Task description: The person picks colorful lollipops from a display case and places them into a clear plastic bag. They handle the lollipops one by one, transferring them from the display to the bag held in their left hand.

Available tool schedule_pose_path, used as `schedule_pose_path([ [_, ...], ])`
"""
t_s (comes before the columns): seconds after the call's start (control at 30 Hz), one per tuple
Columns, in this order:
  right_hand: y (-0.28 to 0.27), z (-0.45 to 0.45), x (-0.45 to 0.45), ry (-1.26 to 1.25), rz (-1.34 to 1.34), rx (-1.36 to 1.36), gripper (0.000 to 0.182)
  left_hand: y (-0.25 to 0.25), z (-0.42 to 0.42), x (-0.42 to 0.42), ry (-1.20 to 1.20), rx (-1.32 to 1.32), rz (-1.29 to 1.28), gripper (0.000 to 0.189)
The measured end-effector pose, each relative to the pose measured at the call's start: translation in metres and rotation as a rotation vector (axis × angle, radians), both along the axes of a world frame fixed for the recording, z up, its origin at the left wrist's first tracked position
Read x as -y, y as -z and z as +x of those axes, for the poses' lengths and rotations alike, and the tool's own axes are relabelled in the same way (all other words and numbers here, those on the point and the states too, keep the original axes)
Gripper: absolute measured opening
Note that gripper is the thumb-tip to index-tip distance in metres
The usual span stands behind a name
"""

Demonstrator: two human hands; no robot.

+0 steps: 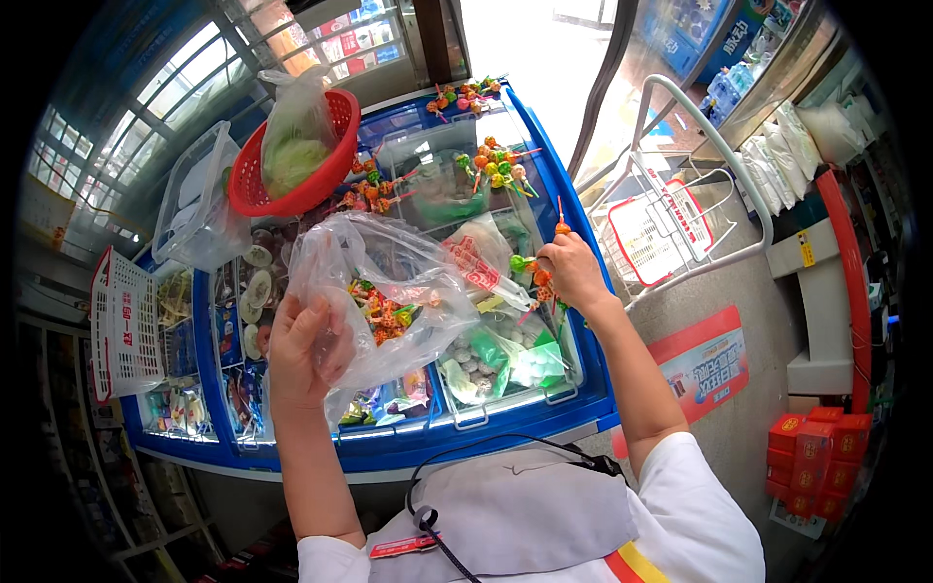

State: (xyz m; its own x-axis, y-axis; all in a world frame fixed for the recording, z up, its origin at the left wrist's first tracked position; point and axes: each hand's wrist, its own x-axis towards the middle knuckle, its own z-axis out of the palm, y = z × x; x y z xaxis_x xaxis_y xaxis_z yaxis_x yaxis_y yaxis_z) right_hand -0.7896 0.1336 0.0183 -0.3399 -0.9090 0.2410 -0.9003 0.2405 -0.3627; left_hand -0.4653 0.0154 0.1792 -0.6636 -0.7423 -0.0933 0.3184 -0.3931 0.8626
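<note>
My left hand grips the side of a clear plastic bag, whose mouth gapes. Inside the bag lie several wrapped lollipops. My right hand is at the right edge of a blue chest freezer, its fingers closed on a lollipop with an orange wrapper. More lollipops lie beside and under that hand. A pile of lollipops rests farther back on the glass lid, others by the red basket, and a few more at the back edge.
A red plastic basket holding a bagged green vegetable stands at the back left, beside a clear plastic bin. A white basket is at the far left. Right of the freezer stands a metal-framed cart; red boxes are stacked beyond.
</note>
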Motion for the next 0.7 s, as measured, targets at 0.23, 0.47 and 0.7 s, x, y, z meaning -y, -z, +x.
schedule_pose_path([
  [0.23, -0.058, 0.090, 0.008, -0.194, -0.387, 0.438, 0.018, 0.012, -0.041, -0.024, -0.147, -0.095, 0.016, 0.034],
  [0.47, -0.024, 0.001, 0.014, -0.049, 0.097, 0.024, 0.028, 0.019, -0.038, -0.011, -0.163, -0.218, 0.126, 0.024],
  [0.7, -0.015, 0.004, 0.033, -0.059, 0.059, 0.162, 0.022, 0.038, -0.029, -0.007, -0.090, -0.243, 0.144, 0.033],
])
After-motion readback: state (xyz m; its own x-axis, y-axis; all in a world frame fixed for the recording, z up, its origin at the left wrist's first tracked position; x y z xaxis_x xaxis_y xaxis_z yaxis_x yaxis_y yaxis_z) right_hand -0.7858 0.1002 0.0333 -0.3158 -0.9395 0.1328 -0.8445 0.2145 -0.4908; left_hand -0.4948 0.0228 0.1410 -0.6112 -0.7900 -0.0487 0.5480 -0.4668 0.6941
